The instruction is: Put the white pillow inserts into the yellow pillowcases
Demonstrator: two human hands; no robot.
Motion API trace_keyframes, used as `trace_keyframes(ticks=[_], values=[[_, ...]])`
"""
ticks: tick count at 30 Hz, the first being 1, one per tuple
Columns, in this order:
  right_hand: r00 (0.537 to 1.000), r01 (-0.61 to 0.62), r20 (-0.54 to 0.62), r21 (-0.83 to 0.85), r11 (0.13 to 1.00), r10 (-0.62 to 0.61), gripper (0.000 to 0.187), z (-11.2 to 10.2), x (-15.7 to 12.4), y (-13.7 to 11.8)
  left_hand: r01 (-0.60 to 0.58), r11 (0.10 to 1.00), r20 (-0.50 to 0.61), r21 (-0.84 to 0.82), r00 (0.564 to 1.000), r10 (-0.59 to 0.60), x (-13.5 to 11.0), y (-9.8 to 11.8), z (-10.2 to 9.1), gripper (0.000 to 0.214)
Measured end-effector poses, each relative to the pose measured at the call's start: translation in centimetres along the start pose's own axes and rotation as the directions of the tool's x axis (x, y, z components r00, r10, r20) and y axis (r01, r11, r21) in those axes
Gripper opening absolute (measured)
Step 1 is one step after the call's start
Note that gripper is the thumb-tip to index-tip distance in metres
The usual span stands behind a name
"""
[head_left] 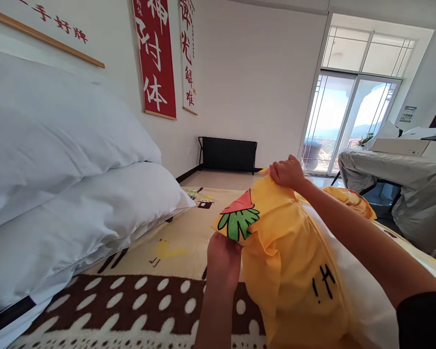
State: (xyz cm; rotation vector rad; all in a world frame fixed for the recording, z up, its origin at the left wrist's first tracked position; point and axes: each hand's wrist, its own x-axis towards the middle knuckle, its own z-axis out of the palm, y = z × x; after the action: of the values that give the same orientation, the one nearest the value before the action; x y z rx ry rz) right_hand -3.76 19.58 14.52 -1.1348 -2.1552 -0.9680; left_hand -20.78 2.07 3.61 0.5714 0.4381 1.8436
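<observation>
A yellow pillowcase point(301, 242) with a carrot print and black lettering is stretched between my hands. My left hand point(223, 254) grips its lower left corner, fingers closed under the cloth. Higher up and to the right, my right hand point(288, 173) is closed on the far edge. To the right of the yellow cloth, partly under my right forearm, shows a white pillow point(363, 281); how far the cloth covers it is hidden. Below everything spreads a cream and brown patterned blanket point(134, 286).
Two white pillows point(145, 203) are stacked at the left. More yellow printed fabric point(352, 201) lies beyond my right forearm. A table under a silver cover point(414, 169) stands at the right, near a glass door point(349, 116). A black folded frame point(228, 155) leans by the far wall.
</observation>
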Motion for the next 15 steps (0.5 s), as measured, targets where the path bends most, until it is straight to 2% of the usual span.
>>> trace_keyframes(ticks=[4, 6, 8, 11, 13, 15], values=[[0.994, 0.109, 0.028, 0.024, 0.994, -0.109, 0.044, 3.0, -1.3, -3.4, -0.161, 0.986, -0.022, 0.036, 0.987, 0.162, 1.9, 0.9, -2.6, 0.013], [0.982, 0.182, 0.033, 0.055, 0.982, -0.184, 0.036, 3.4, -1.5, -5.6, -0.156, 0.986, -0.061, 0.060, 0.985, 0.160, 2.7, 1.3, -4.1, 0.014], [0.962, 0.270, 0.018, 0.104, 0.957, -0.273, 0.028, 2.3, -2.0, -7.8, -0.090, 0.995, -0.133, 0.052, 0.986, 0.096, 3.5, 1.3, -5.2, 0.015], [0.953, 0.299, -0.041, 0.269, 0.915, -0.299, 0.027, -1.2, -4.1, -11.1, -0.017, 1.000, -0.259, -0.010, 0.966, 0.014, 4.2, 1.1, -6.1, 0.008], [0.956, 0.264, 0.018, 0.390, 0.882, -0.294, 0.031, -3.6, -6.1, -13.2, -0.017, 1.000, -0.284, -0.022, 0.959, 0.010, 4.5, 1.0, -6.2, 0.006], [0.944, 0.238, 0.118, 0.406, 0.882, -0.309, 0.034, -5.0, -7.8, -15.0, -0.034, 0.999, -0.251, 0.000, 0.968, 0.033, 4.5, 0.9, -6.2, 0.009]])
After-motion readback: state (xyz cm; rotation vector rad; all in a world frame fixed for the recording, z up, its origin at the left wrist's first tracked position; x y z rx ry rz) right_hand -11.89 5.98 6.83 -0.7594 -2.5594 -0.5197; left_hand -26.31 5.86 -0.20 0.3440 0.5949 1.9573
